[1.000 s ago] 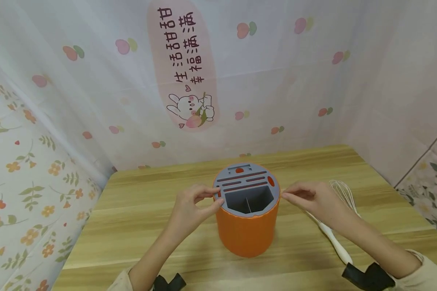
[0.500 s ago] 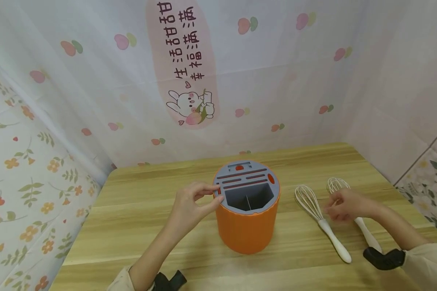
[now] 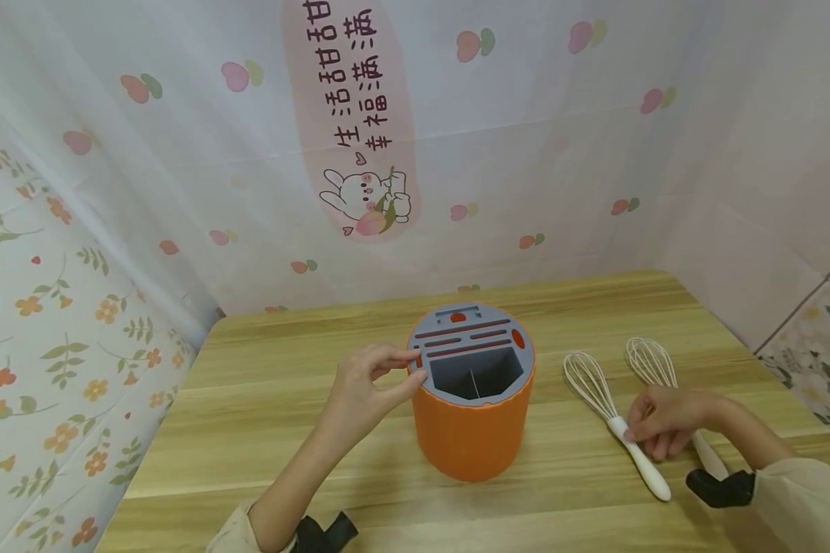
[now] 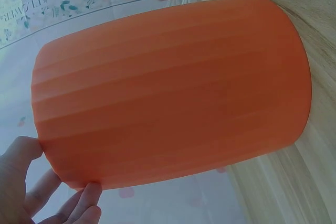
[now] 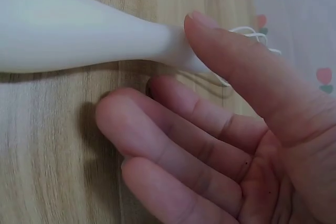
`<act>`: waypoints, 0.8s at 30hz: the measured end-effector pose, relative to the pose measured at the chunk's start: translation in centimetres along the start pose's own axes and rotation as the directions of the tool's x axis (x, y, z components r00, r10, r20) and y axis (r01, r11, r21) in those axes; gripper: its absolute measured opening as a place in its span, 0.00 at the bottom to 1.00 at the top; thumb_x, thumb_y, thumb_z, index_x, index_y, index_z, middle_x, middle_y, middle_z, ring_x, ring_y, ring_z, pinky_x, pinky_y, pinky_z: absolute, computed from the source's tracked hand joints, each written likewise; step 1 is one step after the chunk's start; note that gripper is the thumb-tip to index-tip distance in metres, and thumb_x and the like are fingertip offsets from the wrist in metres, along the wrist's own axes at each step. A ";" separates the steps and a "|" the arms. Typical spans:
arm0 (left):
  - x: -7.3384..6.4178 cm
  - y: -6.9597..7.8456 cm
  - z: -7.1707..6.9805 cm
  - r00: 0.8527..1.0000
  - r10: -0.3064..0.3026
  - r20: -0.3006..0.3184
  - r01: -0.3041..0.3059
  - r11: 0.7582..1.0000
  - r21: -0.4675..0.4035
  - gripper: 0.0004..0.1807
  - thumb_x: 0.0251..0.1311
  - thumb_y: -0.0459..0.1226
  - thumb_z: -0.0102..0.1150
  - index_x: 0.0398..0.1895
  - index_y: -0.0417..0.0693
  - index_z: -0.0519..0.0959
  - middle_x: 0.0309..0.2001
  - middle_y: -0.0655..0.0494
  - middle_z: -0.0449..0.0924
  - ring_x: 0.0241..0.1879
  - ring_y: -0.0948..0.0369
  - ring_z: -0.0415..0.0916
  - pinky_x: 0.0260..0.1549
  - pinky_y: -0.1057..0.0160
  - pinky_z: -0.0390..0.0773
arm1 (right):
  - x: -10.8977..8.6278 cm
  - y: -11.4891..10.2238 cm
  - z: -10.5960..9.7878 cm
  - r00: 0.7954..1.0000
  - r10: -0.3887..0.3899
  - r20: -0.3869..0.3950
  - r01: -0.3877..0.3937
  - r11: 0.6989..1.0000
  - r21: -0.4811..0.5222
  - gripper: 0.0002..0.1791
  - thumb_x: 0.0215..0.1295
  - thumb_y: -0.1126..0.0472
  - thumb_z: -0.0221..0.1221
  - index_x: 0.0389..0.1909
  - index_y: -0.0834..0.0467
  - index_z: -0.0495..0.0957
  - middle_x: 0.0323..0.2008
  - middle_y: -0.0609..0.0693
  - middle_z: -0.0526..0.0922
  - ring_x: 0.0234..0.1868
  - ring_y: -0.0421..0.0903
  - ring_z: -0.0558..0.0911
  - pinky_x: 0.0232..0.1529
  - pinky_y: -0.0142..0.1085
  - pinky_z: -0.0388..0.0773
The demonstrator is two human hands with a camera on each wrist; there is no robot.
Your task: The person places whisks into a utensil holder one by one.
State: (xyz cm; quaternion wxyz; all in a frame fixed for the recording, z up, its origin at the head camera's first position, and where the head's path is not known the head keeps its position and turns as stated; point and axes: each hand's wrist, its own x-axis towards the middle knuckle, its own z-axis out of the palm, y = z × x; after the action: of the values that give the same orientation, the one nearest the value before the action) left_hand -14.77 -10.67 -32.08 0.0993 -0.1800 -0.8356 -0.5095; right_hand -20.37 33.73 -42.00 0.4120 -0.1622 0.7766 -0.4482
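An orange ribbed utensil holder (image 3: 470,445) with a slotted grey top (image 3: 494,312) stands upright mid-table. At its left rim, the thumb and fingertips of my left hand (image 3: 370,380) hold the edge; the left wrist view has the holder's side (image 4: 173,93) filling most of the picture. Over to the right, a white whisk (image 3: 643,465) lies on the table. My right hand (image 3: 667,422) is beside its handle. Seen from the right wrist, the thumb (image 5: 231,56) overlaps the neck of that handle (image 5: 68,30), while the other fingers are loosely bent below it.
A second whisk (image 3: 653,361) lies farther right, its handle partly hidden under my right hand and wrist. Behind the wooden table (image 3: 304,453) hangs a patterned curtain (image 3: 553,161), with a floral one (image 3: 62,369) at the left.
My right hand has left the holder's right rim and moved right and down to the nearer whisk's handle. The left hand stays at the rim.
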 end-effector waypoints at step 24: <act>-0.1 0.1 0.1 1.000 -0.015 -0.004 0.015 1.000 -0.016 0.12 0.50 0.37 0.67 0.39 0.53 0.83 0.40 0.62 0.79 0.38 0.67 0.76 0.48 0.58 0.75 | 0.1 -1.3 -0.4 0.984 -0.178 -0.032 0.173 0.978 -0.118 0.09 0.62 0.64 0.56 0.27 0.66 0.75 0.19 0.51 0.80 0.20 0.46 0.81 0.17 0.38 0.79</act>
State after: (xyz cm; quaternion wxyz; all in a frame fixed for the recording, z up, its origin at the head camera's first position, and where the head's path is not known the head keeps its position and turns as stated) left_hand -14.68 -10.54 -32.12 0.0956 -0.1734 -0.8326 -0.5172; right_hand -20.92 33.17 -40.85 0.3443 -0.2438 0.7923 -0.4407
